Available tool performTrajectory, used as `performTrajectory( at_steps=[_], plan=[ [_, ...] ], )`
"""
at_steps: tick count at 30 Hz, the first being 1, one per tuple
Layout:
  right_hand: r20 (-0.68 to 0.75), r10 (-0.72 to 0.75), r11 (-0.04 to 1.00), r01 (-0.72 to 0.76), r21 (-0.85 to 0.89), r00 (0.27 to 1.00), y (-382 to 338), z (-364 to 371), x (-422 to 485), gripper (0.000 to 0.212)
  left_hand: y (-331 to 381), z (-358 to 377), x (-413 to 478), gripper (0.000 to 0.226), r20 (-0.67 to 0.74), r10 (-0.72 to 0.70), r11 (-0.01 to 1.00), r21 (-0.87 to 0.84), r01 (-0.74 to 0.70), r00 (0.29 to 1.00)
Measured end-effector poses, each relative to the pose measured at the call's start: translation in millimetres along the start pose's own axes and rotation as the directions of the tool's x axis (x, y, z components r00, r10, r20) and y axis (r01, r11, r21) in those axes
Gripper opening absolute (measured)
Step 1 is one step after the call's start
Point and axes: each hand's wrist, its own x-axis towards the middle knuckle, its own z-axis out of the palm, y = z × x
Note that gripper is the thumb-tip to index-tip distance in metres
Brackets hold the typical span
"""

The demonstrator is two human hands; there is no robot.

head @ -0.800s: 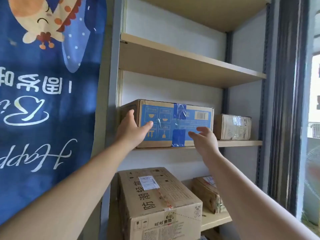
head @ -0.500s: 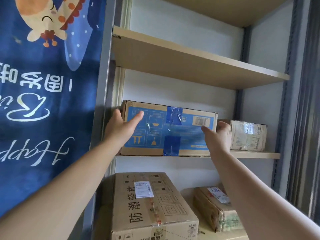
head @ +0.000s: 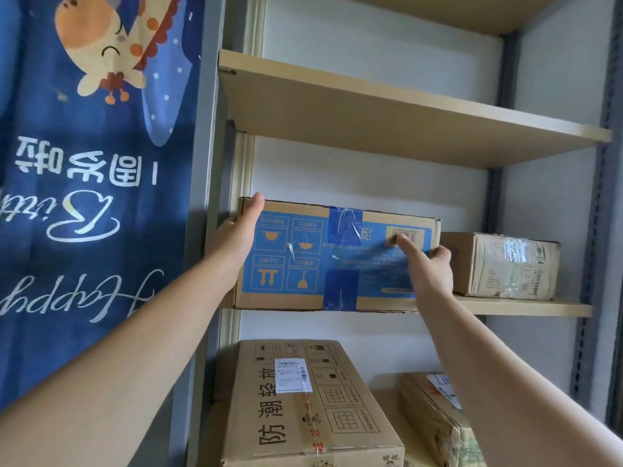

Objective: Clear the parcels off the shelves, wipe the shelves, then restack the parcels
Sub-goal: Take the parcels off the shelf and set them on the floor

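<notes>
A cardboard parcel with a blue printed face and blue tape [head: 323, 261] sits on the middle shelf [head: 526, 309], its front edge hanging slightly past the board. My left hand [head: 240, 237] grips its left end, thumb across the top front corner and fingers behind the side. My right hand [head: 428, 264] holds its right end, thumb on the front near the barcode and fingers wrapped round the side. A smaller taped brown parcel [head: 502, 266] stands just right of it on the same shelf.
On the lower shelf lie a large brown box with a white label [head: 303, 406] and a smaller worn parcel [head: 438, 419]. The upper shelf [head: 404, 126] holds nothing visible. A blue cartoon banner [head: 94, 183] hangs left of the grey upright [head: 207, 163].
Both hands have slid outward from the blue parcel's front to grip its two ends. The view has moved closer and tilted up.
</notes>
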Motion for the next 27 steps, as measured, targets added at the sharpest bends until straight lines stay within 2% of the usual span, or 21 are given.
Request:
performTrajectory(
  at_steps=[2,5,12,19,23,27],
  plan=[
    [-0.012,-0.009,1.000,0.009,0.003,1.000,1,1,-1,0.070,2,3,-1,0.074,-0.014,-0.021,0.999,-0.041,0.020,1.000],
    [-0.039,-0.009,1.000,0.009,0.001,0.999,1,1,-4,0.072,4,5,-2,0.070,-0.017,-0.047,0.995,-0.094,0.045,0.999],
    [-0.025,-0.035,0.999,0.035,0.005,0.999,-2,-10,-20,0.069,6,1,-11,0.049,-0.013,-0.002,0.987,-0.160,-0.001,1.000],
    [-0.075,-0.049,0.999,0.049,-0.003,0.996,-14,-23,-50,0.064,9,-18,-31,0.060,0.080,-0.023,0.983,-0.178,0.037,0.997],
    [-0.138,-0.051,0.999,0.051,-0.007,0.989,-23,-27,-74,0.062,10,-38,-42,0.107,0.115,-0.050,0.982,-0.175,0.070,0.992],
    [-0.178,-0.055,0.998,0.057,0.009,0.983,-31,-31,-103,0.055,11,-59,-53,0.091,0.184,-0.015,0.984,-0.174,0.048,0.983]
  ],
)
